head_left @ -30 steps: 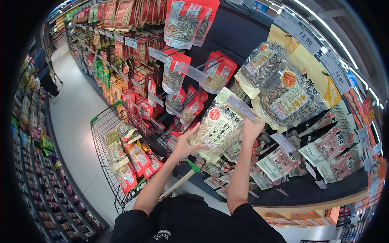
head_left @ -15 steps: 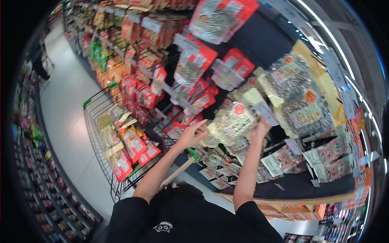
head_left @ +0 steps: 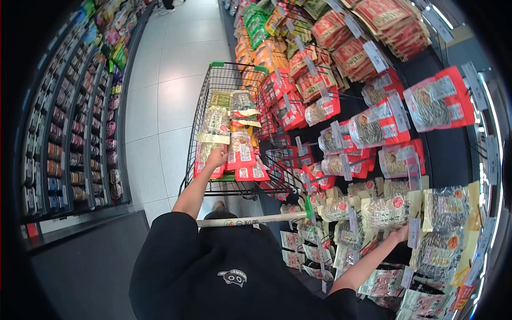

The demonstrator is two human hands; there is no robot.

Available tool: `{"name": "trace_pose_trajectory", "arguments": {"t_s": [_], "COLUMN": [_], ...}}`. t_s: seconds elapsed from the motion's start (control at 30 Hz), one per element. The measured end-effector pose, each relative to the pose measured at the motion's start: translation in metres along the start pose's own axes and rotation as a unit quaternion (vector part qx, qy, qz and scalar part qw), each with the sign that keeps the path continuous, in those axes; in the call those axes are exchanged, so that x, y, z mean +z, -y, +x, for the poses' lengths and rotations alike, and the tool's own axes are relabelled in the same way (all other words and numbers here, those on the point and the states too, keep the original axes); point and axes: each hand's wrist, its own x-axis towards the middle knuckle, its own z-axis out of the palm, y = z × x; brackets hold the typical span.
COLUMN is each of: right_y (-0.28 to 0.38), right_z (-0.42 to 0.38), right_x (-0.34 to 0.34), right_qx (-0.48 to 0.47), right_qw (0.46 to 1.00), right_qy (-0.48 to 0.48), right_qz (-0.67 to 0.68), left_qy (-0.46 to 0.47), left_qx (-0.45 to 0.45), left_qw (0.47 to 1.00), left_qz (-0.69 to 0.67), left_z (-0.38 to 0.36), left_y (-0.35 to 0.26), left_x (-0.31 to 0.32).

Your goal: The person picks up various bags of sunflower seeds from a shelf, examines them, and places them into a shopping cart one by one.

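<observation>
My left hand [head_left: 217, 157] reaches down into the wire shopping cart [head_left: 213, 68], with its fingers curled on a snack packet [head_left: 209, 160] among the yellow, green and red packets lying there. My right hand [head_left: 400, 233] is stretched out to the shelf on the right. It rests against a hanging pale seed packet [head_left: 385, 209], next to a price tag [head_left: 413, 232]. The right hand's fingers are small and partly hidden, so its grip is unclear. The cart's handle bar [head_left: 250, 220] crosses in front of my chest.
Pegs of red seed packets [head_left: 437, 104] and pale ones [head_left: 442, 213] fill the right shelving. Shelves of jars [head_left: 69, 133] line the left side of the tiled aisle [head_left: 160, 96]. A person's feet [head_left: 168, 5] show at the far end.
The view has swung down and left. My left hand left the pale packet at the shelf and dropped into the cart. My right hand stays at the shelf pegs.
</observation>
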Motion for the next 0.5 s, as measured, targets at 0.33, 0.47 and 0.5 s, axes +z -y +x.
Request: {"name": "trace_pose_trajectory", "arguments": {"t_s": [0.33,0.47,0.5], "right_y": [-0.010,-0.003,0.007], "right_z": [-0.010,-0.032,-0.058], "right_x": [0.014,-0.004,-0.007], "right_qx": [-0.121,-0.076,-0.109], "right_qw": [0.982,0.987,0.981], "right_qy": [-0.121,-0.142,-0.153], "right_qz": [-0.080,-0.030,-0.054], "left_qy": [-0.013,-0.044,-0.049], "left_qx": [-0.270,-0.281,-0.280], "left_qw": [0.867,0.810,0.791], "left_qz": [-0.419,-0.513,-0.541], "left_z": [0.014,0.040,0.045], "left_y": [0.086,0.084,0.085], "left_x": [-0.012,-0.011,-0.006]}}
